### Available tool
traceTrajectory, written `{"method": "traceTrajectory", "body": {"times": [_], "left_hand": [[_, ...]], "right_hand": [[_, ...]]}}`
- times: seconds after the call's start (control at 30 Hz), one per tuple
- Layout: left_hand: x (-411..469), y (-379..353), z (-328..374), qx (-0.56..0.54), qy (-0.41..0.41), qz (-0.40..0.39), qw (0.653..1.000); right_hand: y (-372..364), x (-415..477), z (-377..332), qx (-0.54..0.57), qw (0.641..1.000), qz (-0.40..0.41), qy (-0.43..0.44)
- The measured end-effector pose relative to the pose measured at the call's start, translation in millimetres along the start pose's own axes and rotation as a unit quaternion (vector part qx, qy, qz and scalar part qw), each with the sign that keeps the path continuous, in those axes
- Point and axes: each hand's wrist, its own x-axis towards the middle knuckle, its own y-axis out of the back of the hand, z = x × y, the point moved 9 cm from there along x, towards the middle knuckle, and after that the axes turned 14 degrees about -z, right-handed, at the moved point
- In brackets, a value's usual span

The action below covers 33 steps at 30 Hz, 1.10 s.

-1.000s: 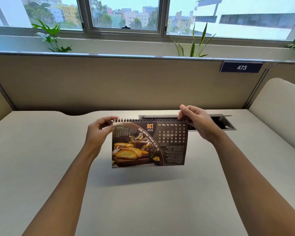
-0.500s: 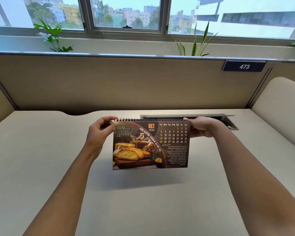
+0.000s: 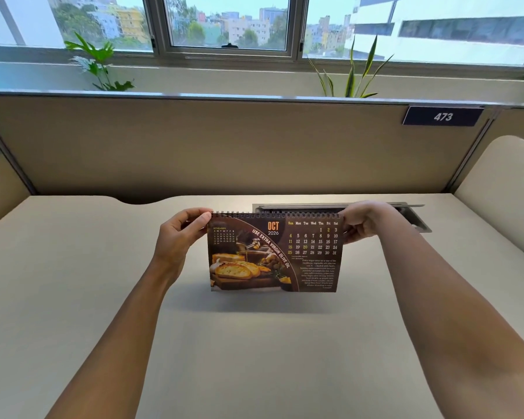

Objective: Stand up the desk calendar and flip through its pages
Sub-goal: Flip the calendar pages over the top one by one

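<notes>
Desk carries the upright desk calendar near the middle of its far edge, open at October 2026. Left hand pinches its top left corner; right hand grips the top right corner.

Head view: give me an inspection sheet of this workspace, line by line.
Surface: pale desk, matte, with a shadow under the calendar.
Job's things: spiral-bound desk calendar, October 2026 page facing the camera, held by its top corners; whether its bottom edge touches the desk cannot be told.
Clutter: nothing seen.
Grippers: left hand pinches the top left corner; right hand grips the top right corner.
Cables: nothing seen; open cable hatch behind the calendar.
Surroundings: beige partition, sign 473, two plants, window.
</notes>
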Motion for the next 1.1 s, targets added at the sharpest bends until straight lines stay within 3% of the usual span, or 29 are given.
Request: {"method": "traceTrajectory", "body": {"times": [0.17,0.33,0.5,0.73,0.9,1.1], "left_hand": [[-0.1,0.8,-0.9,0.001,0.001,-0.004,1.000],[0.2,0.6,-1.4,-0.007,0.001,-0.002,1.000],[0.6,0.5,-1.8,0.002,0.002,0.002,1.000],[-0.2,0.9,-2.1,0.001,0.004,0.008,1.000],[-0.1,1.9,-3.7,-0.011,0.012,0.015,1.000],[-2.0,0.9,-4.2,-0.022,0.024,0.017,0.999]], "right_hand": [[2.5,11.4,-0.8,0.088,0.996,0.017,0.028],[-6.0,12.1,-11.2,0.066,0.997,0.000,0.041],[15.0,-5.0,-27.0,0.133,0.975,0.108,0.139],[17.2,-19.3,-33.2,0.168,0.947,0.123,0.245],[15.8,-39.6,-45.2,0.269,0.895,0.047,0.352],[4.8,-63.6,-47.3,0.246,0.878,-0.019,0.411]]}}
